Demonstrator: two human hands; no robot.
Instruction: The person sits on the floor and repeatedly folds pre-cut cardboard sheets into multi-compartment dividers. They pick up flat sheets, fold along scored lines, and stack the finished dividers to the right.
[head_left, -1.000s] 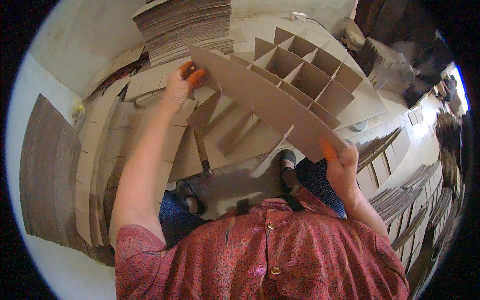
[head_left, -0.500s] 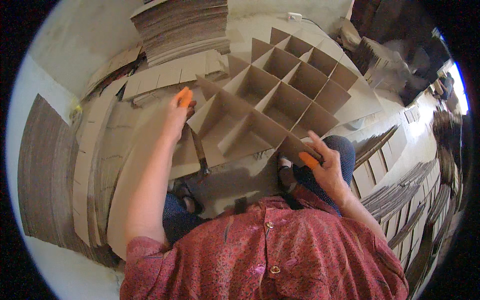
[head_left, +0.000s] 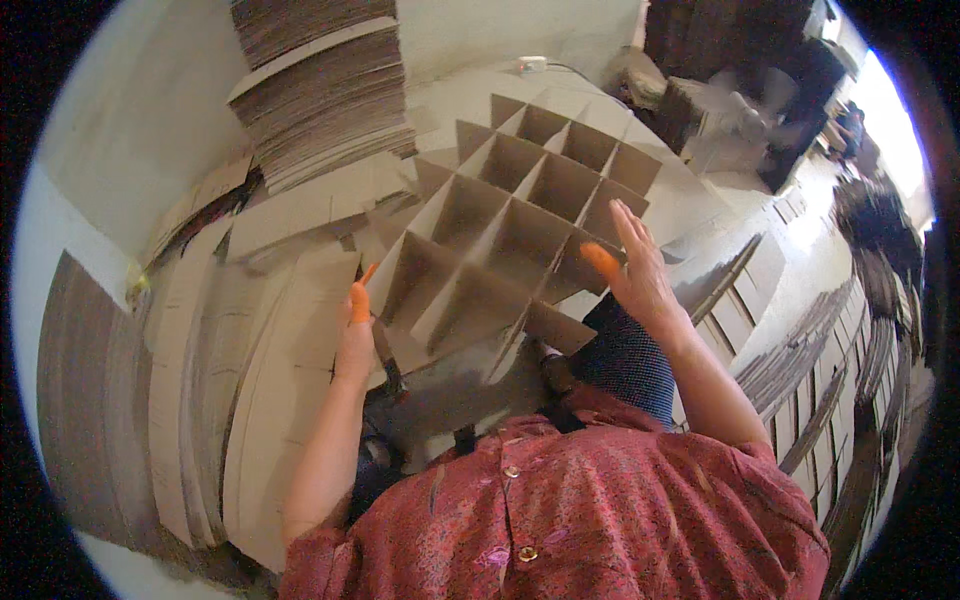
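A cardboard divider grid with several square cells stands opened out in front of me. My right hand is at its right side, fingers stretched out together and palm facing the grid, with an orange cover on the thumb. Beside the left edge of the grid, my left hand is turned edge-on. Its thumb and one finger, both in orange covers, point away from me; the other fingers are hidden. A loose end flap of the grid sticks out toward my right knee.
Tall stacks of cardboard stand by the wall at the far left. Slotted strips lie along my left, and more slotted strips to my right. A blurred fan and a white socket block are farther back.
My right hand has left the grid's near corner, moved up along its right side and straightened its fingers. My left hand has come nearer to me. The whole view has shifted.
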